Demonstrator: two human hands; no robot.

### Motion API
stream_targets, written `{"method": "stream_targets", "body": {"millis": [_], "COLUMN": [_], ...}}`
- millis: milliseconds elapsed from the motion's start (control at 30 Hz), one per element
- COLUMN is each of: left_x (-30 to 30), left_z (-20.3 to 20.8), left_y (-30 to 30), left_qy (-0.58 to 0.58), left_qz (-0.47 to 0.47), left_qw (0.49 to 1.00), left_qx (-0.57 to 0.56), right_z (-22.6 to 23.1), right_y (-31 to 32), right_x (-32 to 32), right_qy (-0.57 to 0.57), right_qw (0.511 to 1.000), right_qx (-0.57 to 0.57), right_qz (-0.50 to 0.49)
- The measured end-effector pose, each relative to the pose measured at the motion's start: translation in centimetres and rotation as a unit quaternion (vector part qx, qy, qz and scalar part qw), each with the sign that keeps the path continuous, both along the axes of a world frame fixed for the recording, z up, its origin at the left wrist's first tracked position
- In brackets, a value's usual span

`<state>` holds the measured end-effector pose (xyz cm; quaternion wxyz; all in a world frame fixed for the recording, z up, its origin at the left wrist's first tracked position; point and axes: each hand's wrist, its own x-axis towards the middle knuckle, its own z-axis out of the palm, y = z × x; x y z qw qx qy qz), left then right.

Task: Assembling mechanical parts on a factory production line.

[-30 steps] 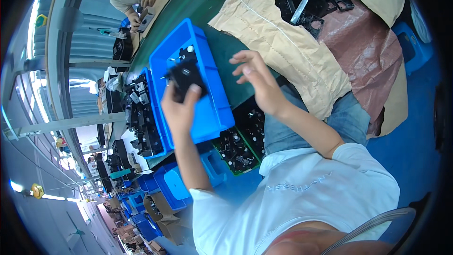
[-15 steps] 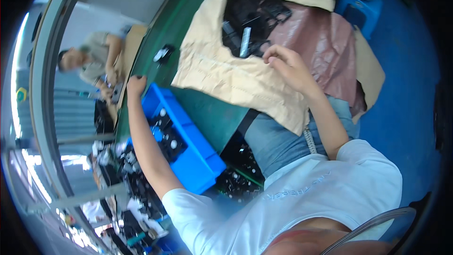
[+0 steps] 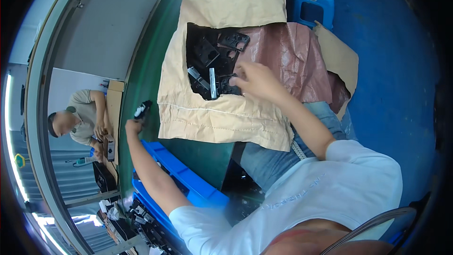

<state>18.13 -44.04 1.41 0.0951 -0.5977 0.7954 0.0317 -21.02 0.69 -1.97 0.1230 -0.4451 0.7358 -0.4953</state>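
My left hand point(image 3: 134, 125) is at the far left edge of the green table, its fingers closed on the near end of a small black-and-white part point(image 3: 142, 109). My right hand point(image 3: 257, 80) reaches over an open tan paper sack point(image 3: 222, 118). Its curled thumb and fingers meet the edge of a black plastic part point(image 3: 227, 84) in the sack's opening. Loose black plastic pieces point(image 3: 206, 53) fill that opening. Among them lie a bright silvery strip point(image 3: 213, 83) and a grey piece point(image 3: 198, 78). My fingertips partly hide what they touch.
A blue plastic bin point(image 3: 188, 179) stands on the green table point(image 3: 212, 156) under my left forearm. Reddish woven sacking point(image 3: 283, 52) lies right of the opening. Past it are a blue stool point(image 3: 315, 7) and a seated person. Another person point(image 3: 87, 113) works beyond the frame at left.
My view has shifted, so the sack appears lower and further left. My left hand has come up to the black-and-white part. My right hand stays beside the black pieces.
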Motion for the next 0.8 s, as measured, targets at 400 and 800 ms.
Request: {"method": "stream_targets", "body": {"millis": [400,800], "left_x": [-7.9,-13.9], "left_z": [17.3,2.8], "left_y": [21.7,46.2], "left_qy": [0.429,0.836], "left_qz": [0.01,-0.117], "left_qw": [0.87,0.505], "left_qx": [-0.244,-0.179], "right_z": [-0.9,-2.8], "right_y": [-2.1,2.9], "right_x": [0.3,-0.2], "right_qy": [-0.25,0.014], "right_qw": [0.964,0.995], "right_qx": [0.006,-0.037], "right_qz": [0.084,0.087]}}
